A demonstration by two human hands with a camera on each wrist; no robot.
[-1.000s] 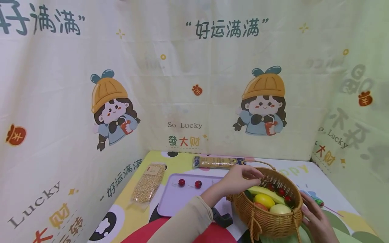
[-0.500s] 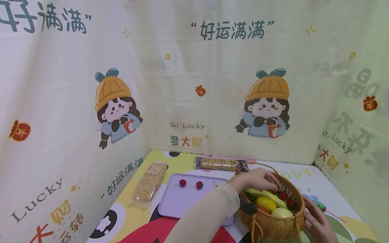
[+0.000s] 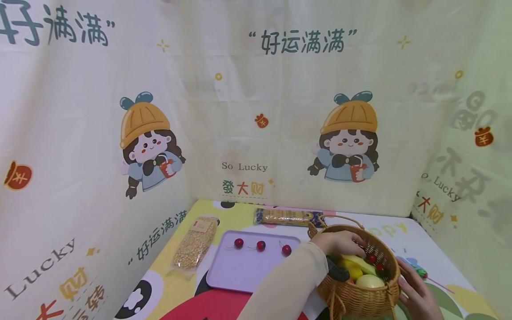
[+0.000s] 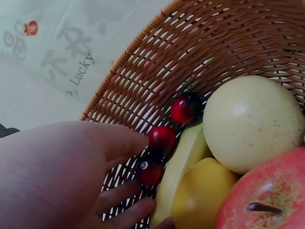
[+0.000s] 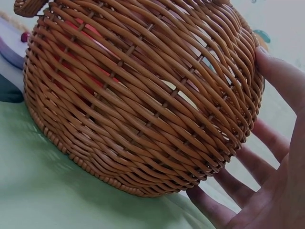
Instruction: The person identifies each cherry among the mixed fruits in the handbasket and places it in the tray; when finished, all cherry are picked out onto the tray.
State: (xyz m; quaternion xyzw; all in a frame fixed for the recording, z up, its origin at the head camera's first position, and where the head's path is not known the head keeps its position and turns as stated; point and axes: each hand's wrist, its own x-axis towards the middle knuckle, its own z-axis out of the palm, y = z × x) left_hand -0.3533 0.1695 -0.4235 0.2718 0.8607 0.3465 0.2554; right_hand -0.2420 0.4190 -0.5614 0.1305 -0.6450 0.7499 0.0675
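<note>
A wicker basket (image 3: 360, 302) holds fruit, and my left hand (image 3: 344, 243) reaches down inside it. In the left wrist view, three dark red cherries (image 4: 162, 139) lie along the wall. The left thumb is at the middle cherry, with the fingers spread below the lowest one; no firm grip shows. Beside them are a banana (image 4: 190, 145), a lemon (image 4: 202, 195), a pale round fruit (image 4: 252, 121) and a red apple (image 4: 267, 195). My right hand (image 3: 418, 291) rests against the basket's right outer side, its fingers extended and spread along the weave.
Left of the basket lies a lilac tray (image 3: 236, 278) with three stemmed cherries (image 3: 261, 246) in a row. A bag of pale beans or grains (image 3: 196, 244) lies further left. A long noodle packet (image 3: 288, 217) is at the back. The basket's handle (image 3: 344, 218) leans backward.
My left hand has moved from over the basket's left rim rightward and down among the fruit. The tray's third cherry has come into view. My right hand stays at the basket's side.
</note>
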